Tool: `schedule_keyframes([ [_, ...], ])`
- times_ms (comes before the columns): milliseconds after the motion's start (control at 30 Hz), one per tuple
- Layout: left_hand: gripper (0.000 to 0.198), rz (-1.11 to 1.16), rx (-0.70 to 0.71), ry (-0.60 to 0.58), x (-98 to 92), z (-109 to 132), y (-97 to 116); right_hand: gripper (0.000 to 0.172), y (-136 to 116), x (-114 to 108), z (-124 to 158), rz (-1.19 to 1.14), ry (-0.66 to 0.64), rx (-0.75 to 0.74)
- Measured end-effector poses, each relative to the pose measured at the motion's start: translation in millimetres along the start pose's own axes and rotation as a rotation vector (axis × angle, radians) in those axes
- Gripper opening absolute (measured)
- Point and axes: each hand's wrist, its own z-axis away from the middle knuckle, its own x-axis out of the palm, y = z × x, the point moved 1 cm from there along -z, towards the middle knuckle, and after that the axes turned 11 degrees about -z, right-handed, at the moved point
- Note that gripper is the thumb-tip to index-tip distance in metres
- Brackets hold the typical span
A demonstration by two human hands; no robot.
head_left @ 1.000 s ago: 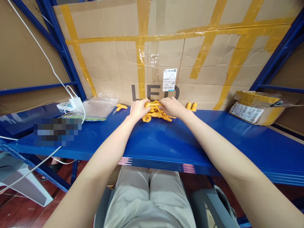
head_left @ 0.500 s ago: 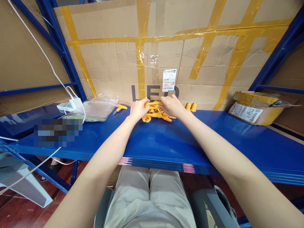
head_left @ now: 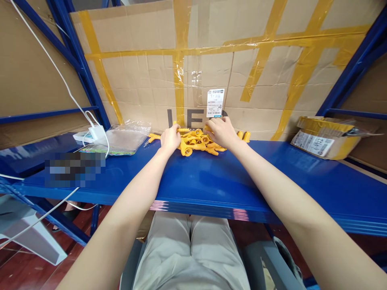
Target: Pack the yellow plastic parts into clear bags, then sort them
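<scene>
A heap of yellow plastic pieces (head_left: pixel 196 141) lies on the blue shelf (head_left: pixel 205 181), some with round cup-like ends, others with finger-like branches. At the heap's left side, my left hand (head_left: pixel 169 140) is closed around a yellow branched piece (head_left: pixel 183 129), whose stem sticks out to the right. My right hand (head_left: pixel 222 131) is closed over the heap's right side. A small yellow part (head_left: pixel 208 128) shows at its fingertips; its shape is mostly hidden. Two yellow caps (head_left: pixel 247 137) stand upright to the right. Left of my left hand lies another yellow piece with a small chain (head_left: pixel 154 137).
A large taped cardboard box (head_left: pixel 136 88) stands behind the heap. On the left are a clear plastic bag (head_left: pixel 128 137), a white plug with cable (head_left: pixel 96 132) and a blurred-out object (head_left: pixel 74 168). A small taped carton (head_left: pixel 328 137) sits at right.
My hands have moved apart from the yellow piece they both held. The left moved left with a branched piece; the right moved slightly, a small yellow part at its fingertips.
</scene>
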Motion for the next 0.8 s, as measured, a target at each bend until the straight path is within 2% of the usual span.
schedule_keyframes([
  [133, 0.034, 0.129, -0.139, 0.030, 8.4, -9, -17, 0.022, 19, 4, 4, -0.075, 0.103, 0.116],
  [267, 0.033, 0.375, -0.314, 0.009, 22.7, -19, -32, 0.024, 47, 12, 12, -0.171, 0.160, 0.328],
  [467, 0.050, 0.761, -0.566, -0.112, 30.6, -19, -39, 0.029, 98, 17, 42, -0.289, 0.175, 0.887],
  [600, 0.064, 0.938, -0.643, -0.136, 26.3, -18, -39, 0.031, 127, 19, 72, -0.414, 0.218, 1.246],
  [733, 0.071, 1.140, -0.616, -0.123, 25.7, -21, -40, 0.027, 143, 23, 98, -0.425, 0.275, 1.408],
  [800, 0.069, 1.151, -0.631, -0.091, 27.7, -23, -41, 0.031, 145, 25, 107, -0.400, 0.270, 1.430],
])
